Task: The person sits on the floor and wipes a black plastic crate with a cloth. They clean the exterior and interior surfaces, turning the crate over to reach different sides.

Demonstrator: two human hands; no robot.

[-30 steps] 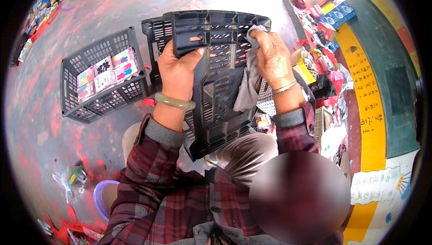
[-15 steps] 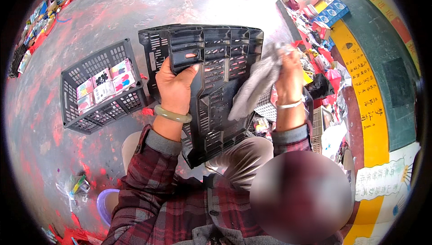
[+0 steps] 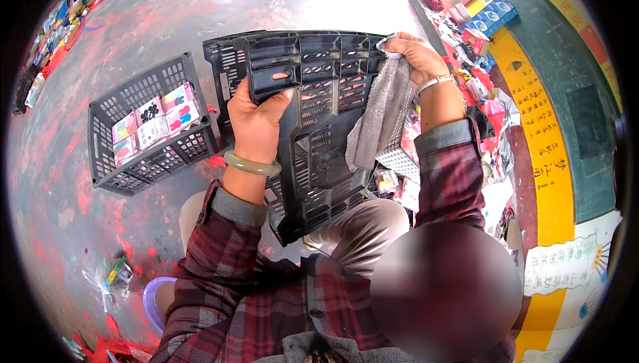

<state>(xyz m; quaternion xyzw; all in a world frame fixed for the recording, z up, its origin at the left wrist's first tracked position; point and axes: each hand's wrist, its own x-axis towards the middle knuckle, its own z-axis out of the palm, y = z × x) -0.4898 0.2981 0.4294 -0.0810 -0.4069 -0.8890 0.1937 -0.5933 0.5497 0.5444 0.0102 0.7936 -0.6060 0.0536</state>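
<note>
I hold a black plastic crate (image 3: 319, 123) tilted up over my lap, its slotted side facing me. My left hand (image 3: 256, 123), with a pale green bangle on the wrist, grips the crate's handle part on the left. My right hand (image 3: 416, 56), with a silver bracelet, pinches a grey cloth (image 3: 379, 120) against the crate's upper right corner. The cloth hangs down over the crate's right side.
A second black crate (image 3: 146, 130) holding several colourful flat packs stands on the grey, red-stained floor to my left. Piles of colourful packaged goods (image 3: 479, 63) line the right side. A purple stool rim (image 3: 154, 296) and plastic scraps (image 3: 110, 273) lie at lower left.
The crate has swung so its top edge lies more level. My right hand has moved with the cloth up to the crate's upper right corner, and the cloth hangs longer.
</note>
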